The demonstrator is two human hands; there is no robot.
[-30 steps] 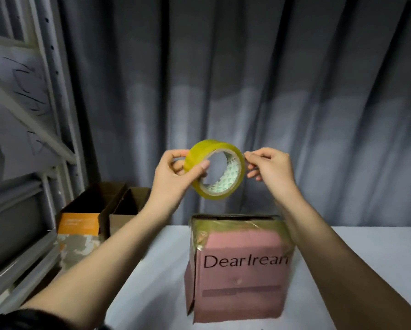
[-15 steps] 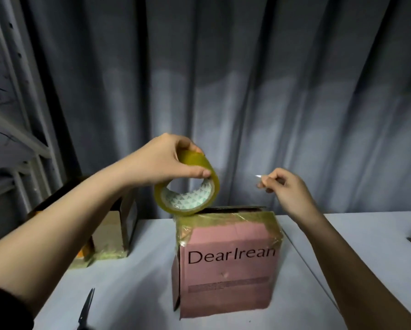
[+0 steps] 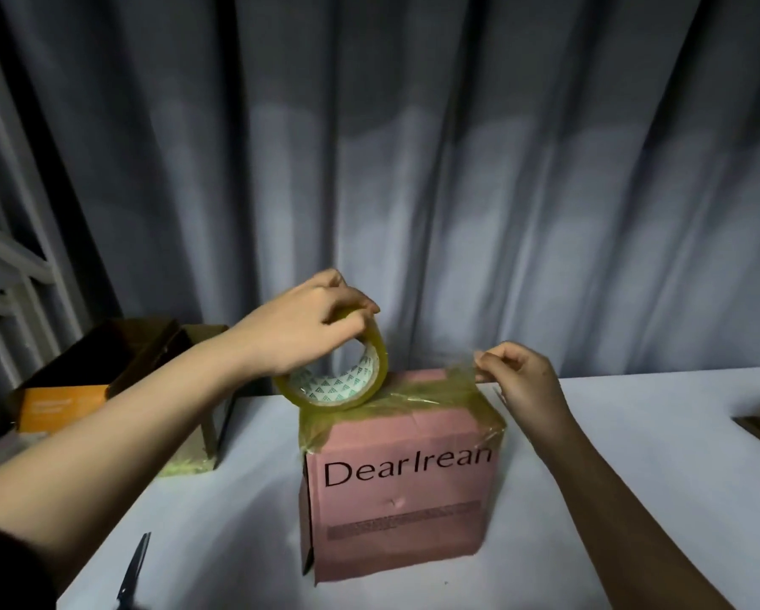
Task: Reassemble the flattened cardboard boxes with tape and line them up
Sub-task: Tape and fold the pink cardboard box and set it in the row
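The pink box (image 3: 398, 486) stands on the white tabletop (image 3: 633, 477), right in front of the person and between the two arms. Both hands are just above its top, at the far edge.

The left hand (image 3: 301, 330) curls round the tape roll (image 3: 338, 380) and holds it from above. The roll stands on its edge and touches the left part of the box top. The right hand (image 3: 517, 376) pinches the loose end of the tape (image 3: 459, 367) with its fingertips, over the right back corner of the box. The clear strip runs from left to right between the hands, along the box top. So I think the next move is to press the strip down flat across the top, and both hands are about as near.

The strip is thin and shiny, so its edges are hard to see. I cannot tell if it already sticks to the box. The back of the box is hidden. The scissors (image 3: 134, 574) lie near the left arm, cut off at the bottom. Two open boxes (image 3: 105, 372) stand at the left, dark inside.
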